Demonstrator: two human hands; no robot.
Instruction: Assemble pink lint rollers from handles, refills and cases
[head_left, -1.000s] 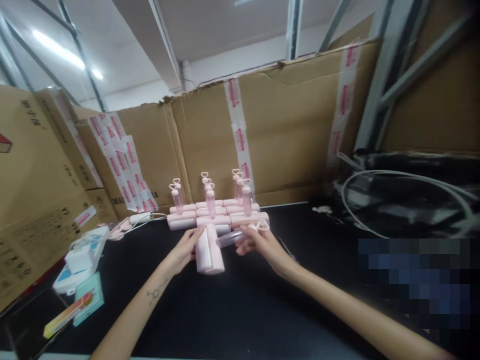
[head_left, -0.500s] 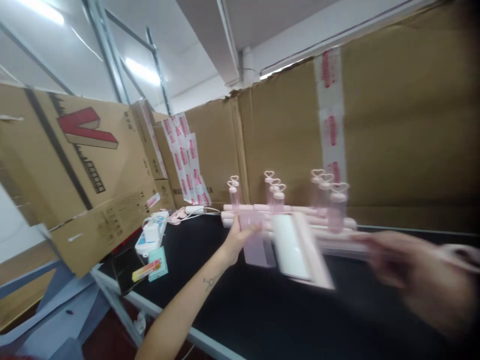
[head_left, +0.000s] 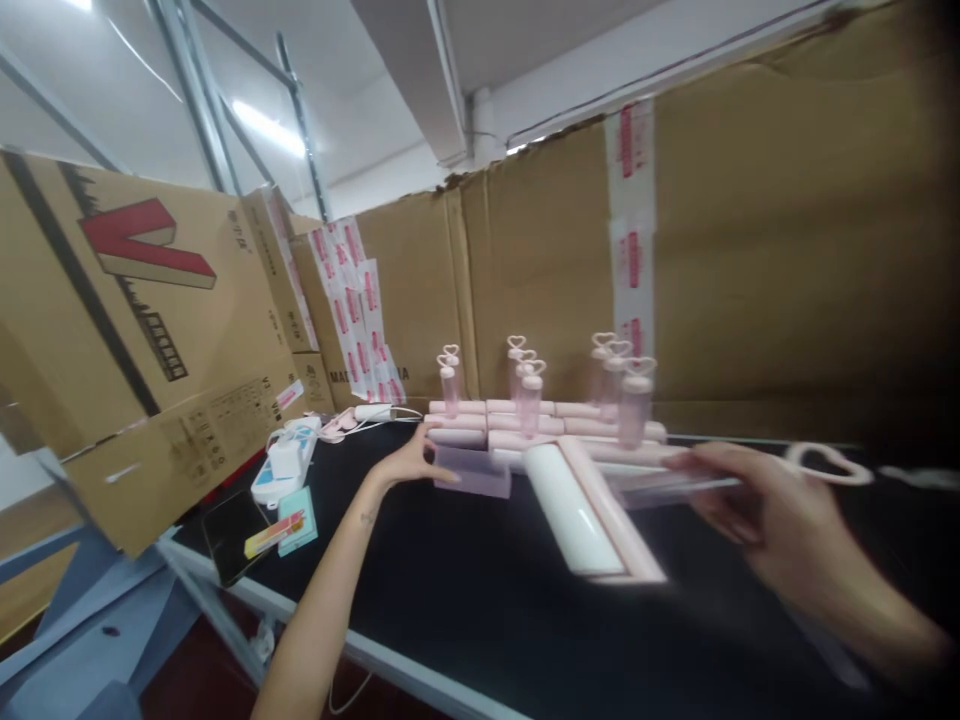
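My right hand is closed round the clear handle of a pink lint roller, whose white roll hangs over the black table; the heart-shaped ring at the handle's end sticks out to the right. My left hand reaches out with fingers stretched and touches a pale pink cover piece lying on the table. Behind both stands a stack of pink lint rollers with several upright heart-topped handles.
Cardboard sheets wall off the back, and large boxes stand at the left. At the table's left end lie a white power strip, a dark phone and a teal card. The table's metal edge runs near me.
The view swung left. My right hand lifted the roller off the table by its handle and carried it right. My left hand let go of the roller and settled on the pink cover.
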